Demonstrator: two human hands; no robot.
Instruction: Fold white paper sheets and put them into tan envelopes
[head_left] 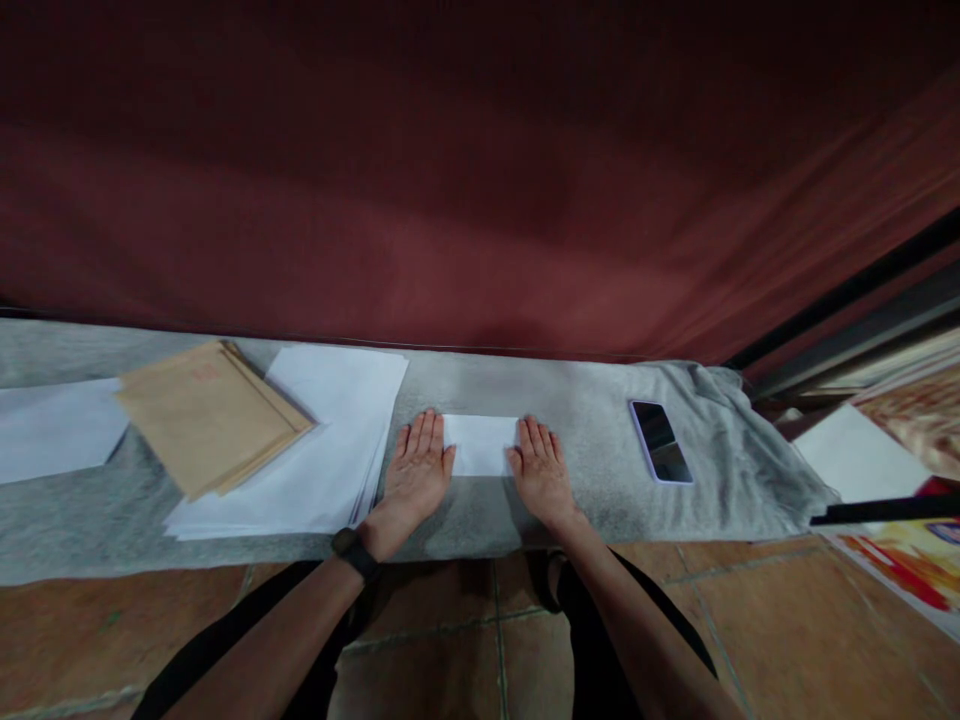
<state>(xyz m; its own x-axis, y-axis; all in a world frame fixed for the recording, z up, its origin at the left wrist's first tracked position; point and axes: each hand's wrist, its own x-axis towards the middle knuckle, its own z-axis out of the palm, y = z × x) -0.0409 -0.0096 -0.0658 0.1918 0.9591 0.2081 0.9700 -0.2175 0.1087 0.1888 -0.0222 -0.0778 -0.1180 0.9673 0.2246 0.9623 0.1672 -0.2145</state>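
I'm watching the left hand (418, 465) and the right hand (541, 468) lying flat and stretched out, touching both ends of the small paper (482, 446) on the gray cloth (495, 384).

Gray cloth (600, 512): long, wrinkly at the right end
Far left: white sheet (52, 430)
Left: paper stack (345, 420), brown envelopes (202, 415) partly on top
Middle: small white paper (484, 446)
Right: smartphone (661, 443)

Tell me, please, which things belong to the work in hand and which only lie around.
Work in hand:
small white paper rectangle, left hand and right hand flat at its ends
grey fabric cover beneath
probably the stack of large white paper sheets

Apparently lying around:
black-and-lilac rectangular phone
rectangular brown paper stack, untouched, role unclear
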